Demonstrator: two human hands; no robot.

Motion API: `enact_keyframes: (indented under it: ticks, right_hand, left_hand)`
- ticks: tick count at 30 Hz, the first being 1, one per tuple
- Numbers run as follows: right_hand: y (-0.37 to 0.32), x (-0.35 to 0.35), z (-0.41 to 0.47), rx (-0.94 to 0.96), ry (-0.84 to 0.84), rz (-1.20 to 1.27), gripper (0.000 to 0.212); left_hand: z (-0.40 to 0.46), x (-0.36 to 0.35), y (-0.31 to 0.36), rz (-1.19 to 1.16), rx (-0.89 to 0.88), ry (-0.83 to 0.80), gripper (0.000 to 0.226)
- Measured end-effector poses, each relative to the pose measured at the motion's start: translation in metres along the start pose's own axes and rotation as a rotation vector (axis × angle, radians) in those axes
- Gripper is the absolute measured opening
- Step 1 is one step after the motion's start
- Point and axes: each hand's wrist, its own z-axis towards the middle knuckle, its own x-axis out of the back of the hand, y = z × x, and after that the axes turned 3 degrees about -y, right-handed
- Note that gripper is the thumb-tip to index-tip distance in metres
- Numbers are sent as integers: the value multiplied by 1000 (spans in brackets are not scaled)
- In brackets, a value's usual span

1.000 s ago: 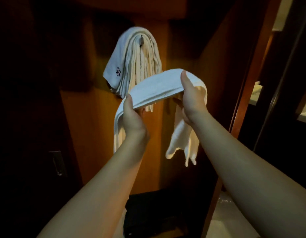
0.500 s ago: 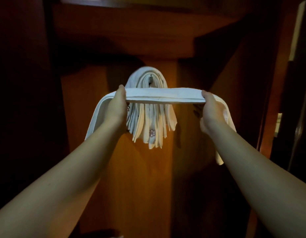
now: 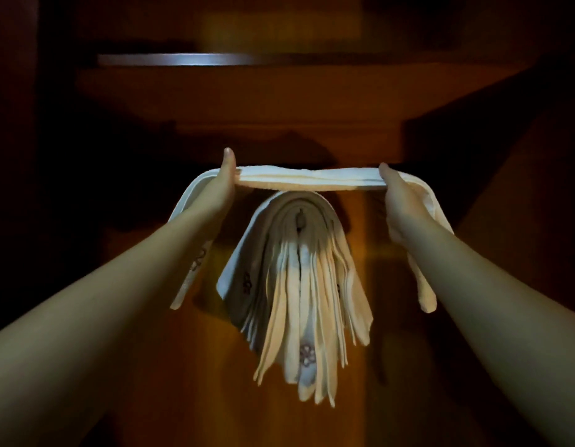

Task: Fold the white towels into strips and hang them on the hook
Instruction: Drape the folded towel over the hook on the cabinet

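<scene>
The folded towel strip (image 3: 312,179) was held stretched level across the middle of the frame, its long axis running left to right, with both ends drooping past the hands. The left hand (image 3: 220,191) gripped it near the left end, thumb on top and fingers curled beneath; the right hand (image 3: 400,201) gripped it near the right end in the same manner. The strip lay directly above the hook (image 3: 300,219), whose small metal tip showed just below at frame centre, amid the bundle of hung towels (image 3: 299,285) already draped over it. The hands stood at about equal range either side of the hook, neither clearly nearer. The coming move was judged a straight lowering of the strip's midpoint onto the bundle's crown. Small dark embroidered marks showed on several hanging ends and on the strip's left tail; none could be read.
</scene>
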Motion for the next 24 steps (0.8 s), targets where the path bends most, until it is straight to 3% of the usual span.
enact_keyframes:
  ticks: [2, 6, 12, 20, 22, 24]
  right_hand:
    - [5, -9, 30, -17, -98, 32, 78]
    - [13, -23, 82, -63, -240, 85, 84]
    - [37, -47, 125, -44, -208, 4, 77]
    - [57, -54, 144, -88, -250, -28, 88]
    - [63, -52, 146, -88, -250, -57, 82]
    - [70, -50, 145, -99, -287, -82, 62]
  left_hand:
    - [30, 1, -5, 19, 42, 7, 73]
    - [77, -2, -17, 65, 74, -77, 78]
    - [119, -5, -44, 86, 126, -48, 85]
    - [139, -21, -63, -36, 196, -45, 78]
    - [143, -23, -71, -42, 182, 10, 77]
    - [143, -25, -80, -59, 194, 24, 80]
